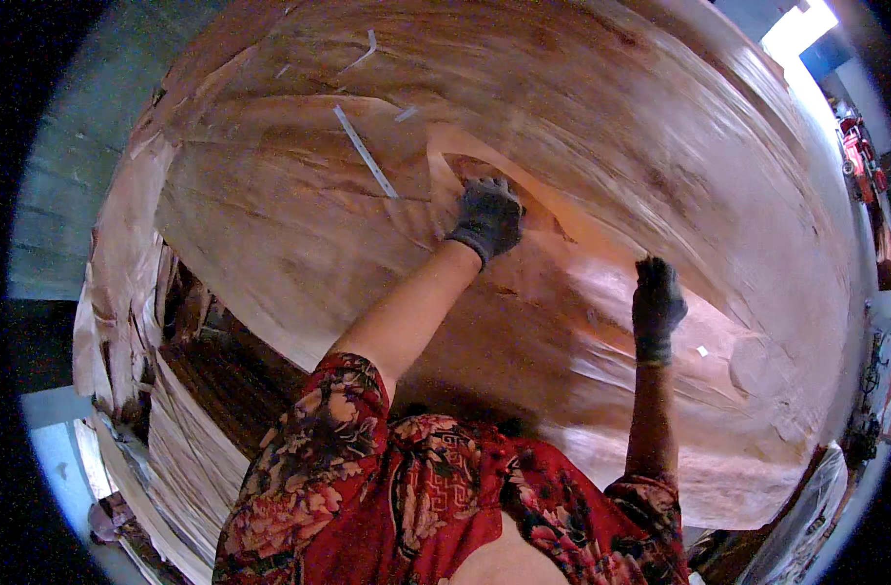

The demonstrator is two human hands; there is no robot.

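Note:
A broad stack of thin reddish-brown sheets, which look like wood veneer [299, 224], spreads out before me. On top, a lighter orange veneer strip [553, 200] slants from the upper middle down to the right, its far edge raised. My left hand [489, 216], in a dark grey glove, has its fingers curled at the strip's upper end, beside a dark gap in the sheet. My right hand [658, 307], gloved alike, is closed in a fist at the strip's edge farther right. Its fingertips are hidden.
White tape strips [365, 151] lie on the sheets at the upper left. Ragged sheet edges [124, 292] hang at the stack's left side, above a dark hollow [231, 366]. A red machine or vehicle [858, 156] stands at the far right, near a bright opening [801, 29].

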